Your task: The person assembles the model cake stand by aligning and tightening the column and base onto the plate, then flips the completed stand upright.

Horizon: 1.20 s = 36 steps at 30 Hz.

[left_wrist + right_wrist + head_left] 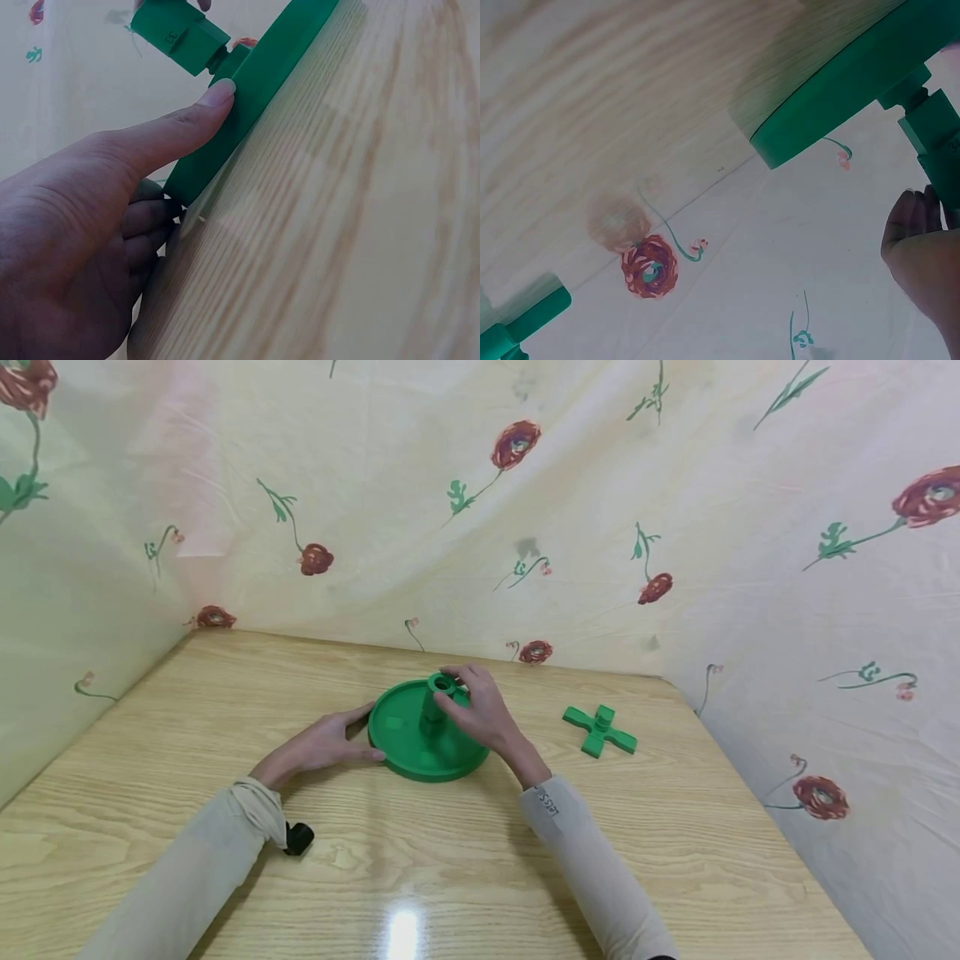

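A shallow green round tray (pixel 401 747) with a raised rim lies on the wooden table. My left hand (pixel 324 745) holds its left edge, the thumb (pixel 214 101) pressed to the rim and the fingers around the far side. Over the tray's centre stands a hollow green post (pixel 180 37), marked with a number. The right hand (pixel 486 710) grips its upper part between thumb and fingers. A narrow neck shows between the post's lower end and the stub on the tray.
A green cross-shaped piece (pixel 600 732) with a raised middle lies right of the tray. Beside the left sleeve is a small black object (pixel 298 839). Flower-printed cloth (pixel 420 527) rises behind the table (pixel 450 877) and along both sides.
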Each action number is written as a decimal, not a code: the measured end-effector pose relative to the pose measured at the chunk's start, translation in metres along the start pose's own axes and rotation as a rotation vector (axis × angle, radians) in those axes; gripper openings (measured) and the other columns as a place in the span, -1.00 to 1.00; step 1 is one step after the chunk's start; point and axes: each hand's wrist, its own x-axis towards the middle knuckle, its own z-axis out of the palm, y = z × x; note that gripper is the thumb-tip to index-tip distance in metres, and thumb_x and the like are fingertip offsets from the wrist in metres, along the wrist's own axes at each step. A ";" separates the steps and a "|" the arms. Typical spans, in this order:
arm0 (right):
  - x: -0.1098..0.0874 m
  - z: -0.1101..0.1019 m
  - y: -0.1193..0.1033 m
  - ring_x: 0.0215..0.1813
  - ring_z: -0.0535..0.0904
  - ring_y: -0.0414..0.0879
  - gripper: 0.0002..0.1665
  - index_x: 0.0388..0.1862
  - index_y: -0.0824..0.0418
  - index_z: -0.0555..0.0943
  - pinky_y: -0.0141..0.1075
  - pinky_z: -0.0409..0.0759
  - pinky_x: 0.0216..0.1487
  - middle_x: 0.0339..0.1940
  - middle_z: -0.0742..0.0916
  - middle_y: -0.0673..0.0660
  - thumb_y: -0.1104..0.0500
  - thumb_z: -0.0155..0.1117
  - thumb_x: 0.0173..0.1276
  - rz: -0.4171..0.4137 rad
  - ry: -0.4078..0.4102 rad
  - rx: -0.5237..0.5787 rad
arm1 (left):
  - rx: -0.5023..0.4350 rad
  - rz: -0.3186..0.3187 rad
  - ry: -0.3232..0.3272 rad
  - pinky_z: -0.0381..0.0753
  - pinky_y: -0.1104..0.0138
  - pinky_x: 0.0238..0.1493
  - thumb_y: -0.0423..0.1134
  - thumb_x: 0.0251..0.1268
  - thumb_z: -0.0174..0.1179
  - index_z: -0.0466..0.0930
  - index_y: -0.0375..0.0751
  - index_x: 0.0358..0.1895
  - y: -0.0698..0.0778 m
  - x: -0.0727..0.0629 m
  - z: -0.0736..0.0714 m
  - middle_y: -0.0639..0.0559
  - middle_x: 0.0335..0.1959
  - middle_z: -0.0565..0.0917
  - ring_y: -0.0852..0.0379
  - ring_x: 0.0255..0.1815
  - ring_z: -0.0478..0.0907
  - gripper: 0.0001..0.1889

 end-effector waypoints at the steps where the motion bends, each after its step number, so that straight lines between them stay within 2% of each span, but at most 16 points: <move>1: 0.000 0.000 0.000 0.16 0.52 0.12 -0.54 0.28 0.40 0.59 -0.02 0.59 0.11 0.11 0.65 0.28 0.19 0.33 0.51 -0.001 0.000 0.004 | 0.000 0.001 0.000 0.13 -0.16 0.52 0.10 0.27 0.47 -0.01 -0.35 0.65 0.000 0.000 0.000 -0.34 0.62 0.10 -0.30 0.62 0.00 0.10; 9: 0.001 0.000 -0.002 0.12 0.55 0.15 -0.50 0.25 0.39 0.60 0.07 0.59 0.16 0.10 0.65 0.30 0.09 0.39 0.49 0.031 0.023 -0.005 | -0.005 0.014 -0.001 0.12 -0.16 0.52 0.06 0.30 0.46 -0.01 -0.37 0.65 0.001 -0.001 0.000 -0.34 0.62 0.11 -0.29 0.62 0.00 0.07; 16: 0.000 0.000 -0.001 0.12 0.54 0.13 -0.55 0.26 0.44 0.60 0.03 0.60 0.11 0.08 0.65 0.29 0.20 0.32 0.52 0.004 0.010 0.032 | -0.006 0.000 -0.004 0.11 -0.16 0.52 0.07 0.29 0.47 -0.01 -0.35 0.66 0.001 -0.001 0.000 -0.33 0.62 0.11 -0.30 0.62 0.00 0.08; 20: 0.001 0.000 -0.001 0.07 0.56 0.12 -0.56 0.23 0.41 0.62 0.02 0.62 0.08 0.05 0.66 0.28 0.17 0.35 0.51 0.017 0.017 0.012 | -0.006 -0.004 -0.005 0.11 -0.17 0.52 0.06 0.29 0.46 -0.01 -0.34 0.66 0.001 -0.001 0.000 -0.33 0.62 0.11 -0.30 0.63 -0.01 0.08; 24: 0.001 0.000 -0.001 0.09 0.57 0.13 -0.51 0.26 0.41 0.59 0.02 0.61 0.10 0.10 0.64 0.30 0.12 0.36 0.51 0.031 0.012 0.003 | -0.001 -0.001 -0.006 0.12 -0.19 0.51 0.06 0.30 0.46 -0.01 -0.35 0.66 0.001 -0.002 -0.002 -0.35 0.62 0.11 -0.32 0.62 0.00 0.07; 30: 0.000 -0.001 0.000 0.11 0.56 0.10 -0.52 0.30 0.41 0.57 -0.03 0.60 0.11 0.10 0.64 0.29 0.18 0.31 0.53 0.015 -0.012 0.010 | -0.004 0.001 -0.005 0.11 -0.18 0.52 0.07 0.30 0.46 -0.01 -0.35 0.66 -0.001 0.000 -0.001 -0.35 0.62 0.11 -0.32 0.62 -0.01 0.08; 36: 0.001 0.001 -0.002 0.10 0.56 0.12 -0.48 0.29 0.40 0.58 0.00 0.60 0.11 0.10 0.64 0.29 0.09 0.36 0.52 0.061 0.009 -0.028 | -0.011 0.000 -0.004 0.10 -0.18 0.52 0.06 0.30 0.46 -0.02 -0.35 0.66 -0.001 0.000 -0.001 -0.34 0.62 0.11 -0.31 0.62 -0.01 0.08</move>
